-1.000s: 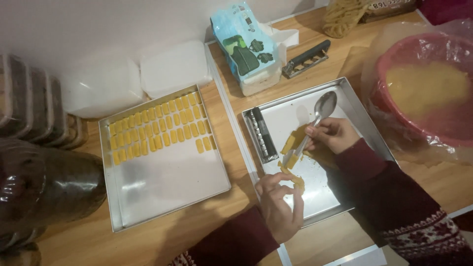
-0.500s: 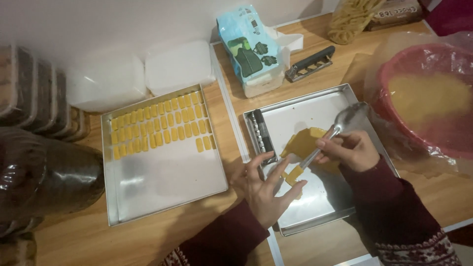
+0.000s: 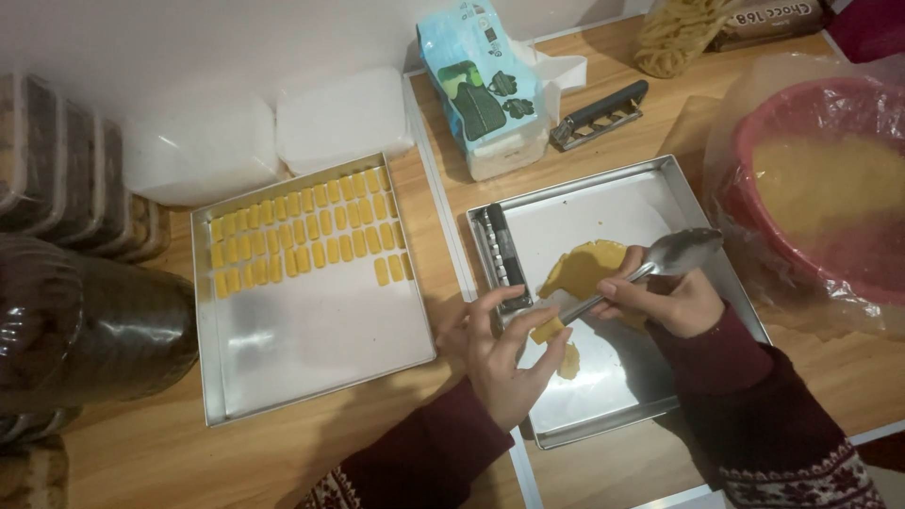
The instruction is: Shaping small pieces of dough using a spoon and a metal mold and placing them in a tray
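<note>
Two hands at work over the right-hand metal tray (image 3: 702,193) on a wooden counter (image 3: 283,452). The right hand (image 3: 665,297) has its fingers closed around the handle of a metal spoon (image 3: 650,269), bowl pointing up and to the right, handle tip reaching down to the small piece of yellow dough (image 3: 547,330). The left hand (image 3: 500,349) pinches that piece between thumb and fingers, just beside the ridged dark press (image 3: 504,259) that lies along the tray's left side. A flat patch of the same dough (image 3: 584,269) lies on the tray, partly under the right hand; a smaller scrap (image 3: 568,363) lies near the left thumb. On the left-hand tray (image 3: 311,349), rows of small yellow dough pieces (image 3: 306,240) fill the far end. Behind the trays stand two white plastic boxes (image 3: 273,132) and a blue carton (image 3: 481,90); a red bowl of dough under clear film (image 3: 820,188) sits at far right.
</note>
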